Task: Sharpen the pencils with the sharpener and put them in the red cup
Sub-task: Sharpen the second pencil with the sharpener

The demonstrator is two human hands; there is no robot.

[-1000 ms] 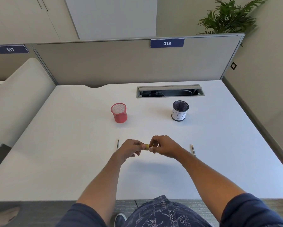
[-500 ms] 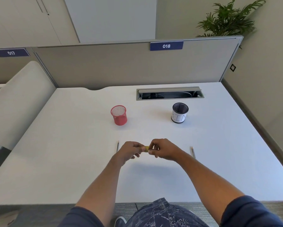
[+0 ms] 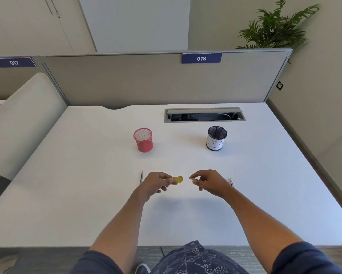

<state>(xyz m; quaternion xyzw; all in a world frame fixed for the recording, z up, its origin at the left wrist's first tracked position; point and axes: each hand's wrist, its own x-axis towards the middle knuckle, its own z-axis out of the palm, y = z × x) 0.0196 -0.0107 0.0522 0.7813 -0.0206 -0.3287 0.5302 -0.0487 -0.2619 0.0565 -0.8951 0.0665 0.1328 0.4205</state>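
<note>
My left hand [image 3: 156,184] grips a small yellow sharpener [image 3: 177,179] above the white desk [image 3: 87,194], its round end facing right. A short gap away, my right hand [image 3: 209,182] pinches a pencil [image 3: 190,177]; only its pointed end shows past the fingertips, aimed at the sharpener. One loose pencil [image 3: 141,177] lies on the desk just left of my left hand, and another [image 3: 231,182] lies just right of my right hand. The red mesh cup [image 3: 143,140] stands upright farther back on the left, with nothing visible inside.
A black mesh cup with a white label [image 3: 216,138] stands at the back right. Behind both cups is an open cable tray [image 3: 204,114] in the desk, then a grey partition [image 3: 146,80]. A pale chair back [image 3: 17,123] is at the left.
My hands have drawn apart. The pencil end that sat in the sharpener is now out of it, with a gap between the two. The camera view also tilted slightly.
</note>
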